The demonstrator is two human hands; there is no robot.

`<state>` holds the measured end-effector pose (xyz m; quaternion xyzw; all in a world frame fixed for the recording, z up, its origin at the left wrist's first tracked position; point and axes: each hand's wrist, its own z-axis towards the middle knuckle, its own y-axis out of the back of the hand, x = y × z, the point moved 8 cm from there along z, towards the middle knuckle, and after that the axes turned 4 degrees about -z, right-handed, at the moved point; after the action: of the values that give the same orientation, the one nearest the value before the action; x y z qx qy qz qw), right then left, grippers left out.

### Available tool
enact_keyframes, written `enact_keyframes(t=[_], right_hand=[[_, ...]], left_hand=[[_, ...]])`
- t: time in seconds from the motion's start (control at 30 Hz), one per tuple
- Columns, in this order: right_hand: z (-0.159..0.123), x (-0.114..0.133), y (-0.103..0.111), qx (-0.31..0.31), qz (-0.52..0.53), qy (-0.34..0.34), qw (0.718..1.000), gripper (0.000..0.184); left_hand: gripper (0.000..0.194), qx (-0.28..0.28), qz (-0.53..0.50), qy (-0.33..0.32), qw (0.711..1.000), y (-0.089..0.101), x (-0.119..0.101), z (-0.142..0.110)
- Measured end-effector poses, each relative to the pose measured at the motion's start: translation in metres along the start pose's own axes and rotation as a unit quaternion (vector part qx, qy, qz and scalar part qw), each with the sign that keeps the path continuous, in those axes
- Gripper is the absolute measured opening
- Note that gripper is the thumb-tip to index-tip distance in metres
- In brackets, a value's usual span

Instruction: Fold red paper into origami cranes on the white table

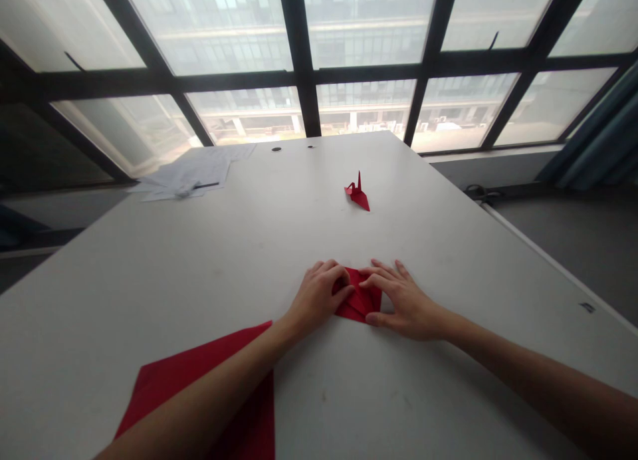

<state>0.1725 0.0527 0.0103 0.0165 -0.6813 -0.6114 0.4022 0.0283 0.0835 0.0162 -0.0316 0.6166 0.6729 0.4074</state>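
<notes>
A small folded piece of red paper [357, 304] lies flat on the white table, with crease lines and layered flaps showing. My left hand [319, 292] is at its left side, fingers curled and thumb bent in, gripping the paper's edge. On the right side, my right hand [403, 302] rests with its fingers spread; the index fingertip and thumb touch the paper. Part of the paper is covered by the fingers. Farther back stands a finished red paper crane [357, 195]. Under my left forearm lies a larger red sheet [256, 420], partly hidden by the arm.
The white table [259, 240] reaches back to a wall of dark-framed windows [299, 81]. Loose white papers [199, 164] with a dark pen [207, 185] lie at the far left. A blue curtain [593, 134] hangs at the right beyond the table edge.
</notes>
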Motion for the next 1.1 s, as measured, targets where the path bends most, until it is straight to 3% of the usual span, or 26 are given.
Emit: enact_keyframes(t=[0.27, 1.1], right_hand=[[0.0012, -0.0029, -0.0017, -0.007, 0.001, -0.012, 1.0, 0.032], [0.0009, -0.0023, -0.0023, 0.015, -0.001, -0.005, 1.0, 0.049]], left_hand=[[0.012, -0.001, -0.006, 0.0, 1.0, 0.0001, 0.0008, 0.0002], [0.011, 0.001, 0.0, -0.008, 1.0, -0.0013, -0.0007, -0.0006]])
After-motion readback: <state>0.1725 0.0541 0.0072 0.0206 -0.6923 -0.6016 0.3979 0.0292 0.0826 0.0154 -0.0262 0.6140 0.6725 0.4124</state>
